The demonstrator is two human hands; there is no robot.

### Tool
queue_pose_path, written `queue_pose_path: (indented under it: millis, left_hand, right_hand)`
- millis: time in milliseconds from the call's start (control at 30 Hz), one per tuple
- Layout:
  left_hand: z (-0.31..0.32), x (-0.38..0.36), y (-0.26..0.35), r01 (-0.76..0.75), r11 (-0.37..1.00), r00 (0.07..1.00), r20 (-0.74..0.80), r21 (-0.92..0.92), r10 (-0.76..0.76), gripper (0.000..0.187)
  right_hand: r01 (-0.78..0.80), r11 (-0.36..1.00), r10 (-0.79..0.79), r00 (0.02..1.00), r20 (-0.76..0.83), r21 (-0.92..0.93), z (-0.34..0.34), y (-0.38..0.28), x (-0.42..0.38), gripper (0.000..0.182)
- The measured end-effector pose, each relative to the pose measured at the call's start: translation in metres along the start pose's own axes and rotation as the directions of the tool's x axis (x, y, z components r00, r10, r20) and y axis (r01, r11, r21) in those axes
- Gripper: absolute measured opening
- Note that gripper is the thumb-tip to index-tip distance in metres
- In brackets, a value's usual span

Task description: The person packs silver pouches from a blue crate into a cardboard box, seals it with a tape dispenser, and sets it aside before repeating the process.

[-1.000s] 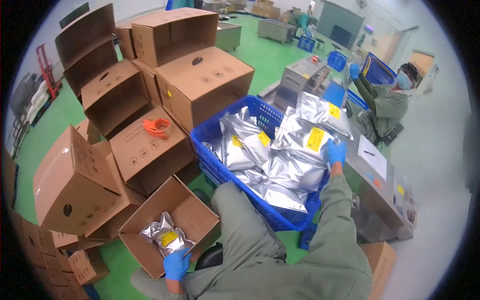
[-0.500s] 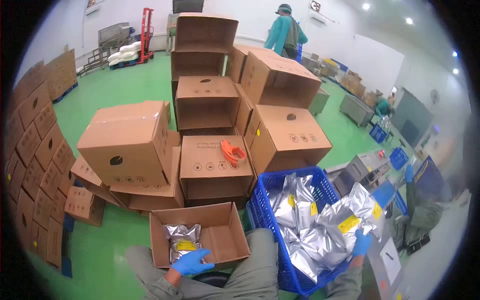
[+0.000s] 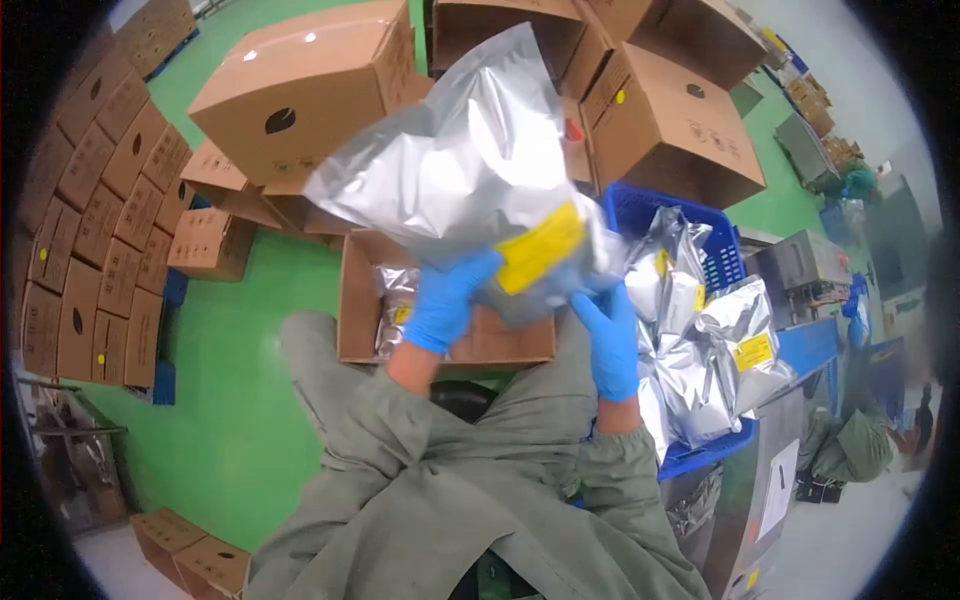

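A large silver foil bag (image 3: 450, 160) with a yellow label is raised in front of me, held between both blue-gloved hands. My left hand (image 3: 445, 305) grips its lower left part, while my right hand (image 3: 608, 335) is closed on its lower right corner. Beneath it an open cardboard box (image 3: 520, 340) stands by my knees, partly covered by the held bag. Inside that box, on the left, lies another foil bag (image 3: 392, 335). To my right a blue plastic crate (image 3: 700, 458) contains several more silver bags (image 3: 690, 375) with yellow labels.
Ahead are stacked open cartons (image 3: 320, 90), with an orange-red tool (image 3: 573, 130) partly hidden on one. Sealed cartons (image 3: 100, 220) form a wall at the left. A metal table (image 3: 740, 480) stands at right, with another person's sleeve (image 3: 855, 450) beyond.
My right hand has brought a foil bag out of the crate and across above the box. My left hand has left the bag in the box and now holds the raised one. My view has tilted downward.
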State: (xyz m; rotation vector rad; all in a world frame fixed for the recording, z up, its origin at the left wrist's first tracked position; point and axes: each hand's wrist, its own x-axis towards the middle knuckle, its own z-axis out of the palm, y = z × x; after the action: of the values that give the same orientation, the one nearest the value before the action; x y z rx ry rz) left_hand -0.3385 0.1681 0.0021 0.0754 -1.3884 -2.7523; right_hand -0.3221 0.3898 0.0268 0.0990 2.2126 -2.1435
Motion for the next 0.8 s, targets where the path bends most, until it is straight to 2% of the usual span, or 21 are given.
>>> queue_pose_path:
  millis: [33, 67, 100, 133, 200, 233, 267, 300, 333, 367, 400, 433, 467, 500, 533, 567, 600, 667, 733, 800]
  left_hand:
    - [-0.011, 0.001, 0.024, -0.085, 0.987, 0.995, -0.043, 0.134, 0.092, 0.040]
    - [-0.022, 0.002, 0.040, -0.084, 0.987, 0.994, -0.052, 0.138, 0.092, 0.040]
    - [-0.033, 0.003, 0.052, -0.136, 0.949, 0.990, -0.003, 0.283, 0.143, 0.045]
    - [-0.039, 0.003, 0.058, -0.187, 0.890, 0.982, 0.055, 0.417, 0.180, 0.050]
    - [-0.038, 0.000, 0.060, -0.189, 0.884, 0.982, 0.080, 0.428, 0.172, 0.053]
    - [-0.038, 0.002, 0.060, -0.208, 0.875, 0.978, 0.114, 0.437, 0.176, 0.056]
    - [-0.040, 0.005, 0.056, -0.207, 0.877, 0.978, 0.119, 0.434, 0.172, 0.056]
    - [-0.043, 0.010, 0.048, -0.277, 0.884, 0.958, 0.040, 0.377, 0.284, 0.055]
    - [-0.047, 0.014, 0.039, -0.350, 0.879, 0.922, -0.045, 0.325, 0.384, 0.055]
    - [-0.055, 0.018, 0.022, -0.343, 0.883, 0.927, -0.040, 0.319, 0.374, 0.055]
    - [-0.071, 0.019, -0.003, -0.242, 0.875, 0.948, -0.091, 0.420, 0.306, 0.052]
    - [-0.091, 0.021, -0.034, -0.140, 0.847, 0.958, -0.147, 0.512, 0.247, 0.050]
    - [-0.127, 0.018, -0.079, 0.099, 0.701, 0.978, -0.200, 0.706, 0.064, 0.049]
    - [-0.142, 0.004, -0.105, 0.114, 0.582, 0.993, -0.102, 0.805, -0.053, 0.051]
    - [-0.152, -0.006, -0.107, 0.247, 0.324, 0.873, -0.066, 0.913, -0.483, 0.054]
    - [-0.158, -0.023, -0.114, -0.101, 0.146, 0.851, 0.162, 0.984, -0.500, 0.053]
    - [-0.165, -0.019, -0.122, -0.101, 0.153, 0.844, 0.166, 0.983, -0.510, 0.053]
    - [-0.134, -0.012, -0.095, 0.077, 0.127, 0.785, 0.018, 0.989, -0.619, 0.051]
    - [-0.159, -0.008, -0.118, -0.073, 0.229, 0.943, 0.142, 0.971, -0.300, 0.047]
    - [-0.161, -0.011, -0.104, 0.030, 0.253, 0.912, 0.077, 0.967, -0.403, 0.047]
  right_hand:
    - [0.086, 0.996, -0.088, 0.994, -0.068, -0.032, 0.016, 0.010, 0.006, 0.073]
    - [0.176, 0.982, -0.184, 0.974, -0.133, -0.069, 0.029, 0.018, 0.014, 0.083]
    - [0.232, 0.967, -0.232, 0.973, 0.015, -0.107, 0.031, 0.029, 0.028, 0.102]
    - [0.225, 0.969, -0.225, 0.974, 0.013, -0.106, 0.044, 0.024, 0.036, 0.102]
    - [0.448, 0.893, -0.423, 0.864, 0.272, -0.035, 0.074, 0.011, 0.046, 0.094]
    - [0.447, 0.894, -0.422, 0.865, 0.270, -0.036, 0.079, 0.009, 0.052, 0.094]
    - [0.305, 0.951, -0.303, 0.907, 0.293, 0.040, 0.081, 0.009, 0.056, 0.087]
    - [0.152, 0.982, -0.179, 0.928, 0.325, 0.109, 0.081, 0.009, 0.058, 0.080]
    - [0.151, 0.983, -0.177, 0.932, 0.318, 0.104, 0.082, 0.016, 0.058, 0.080]
    - [0.184, 0.983, -0.179, 0.953, 0.244, 0.002, 0.083, 0.033, 0.053, 0.074]
    - [0.206, 0.973, -0.186, 0.967, 0.174, -0.105, 0.081, 0.053, 0.047, 0.067]
    - [0.085, 0.981, -0.052, 0.982, 0.182, -0.175, 0.073, 0.083, 0.043, 0.065]
    - [-0.029, 0.970, 0.074, 0.981, 0.179, -0.242, 0.064, 0.114, 0.038, 0.062]
    - [-0.011, 0.858, 0.115, 0.978, 0.172, -0.513, 0.056, 0.139, 0.031, 0.062]
    - [0.007, 0.670, 0.156, 0.976, 0.150, -0.743, 0.048, 0.155, 0.021, 0.063]
    - [0.142, 0.743, -0.052, 0.986, 0.156, -0.654, 0.051, 0.149, 0.004, 0.066]
    - [0.130, 0.740, -0.042, 0.988, 0.148, -0.660, 0.044, 0.140, 0.003, 0.066]
    - [0.166, 0.785, -0.177, 0.983, 0.041, -0.596, 0.015, 0.117, -0.005, 0.078]
    - [0.068, 0.863, -0.183, 0.966, -0.185, -0.500, -0.042, 0.076, 0.001, 0.073]
    - [-0.097, 0.543, -0.501, 0.760, -0.414, -0.834, -0.139, 0.086, 0.002, 0.076]
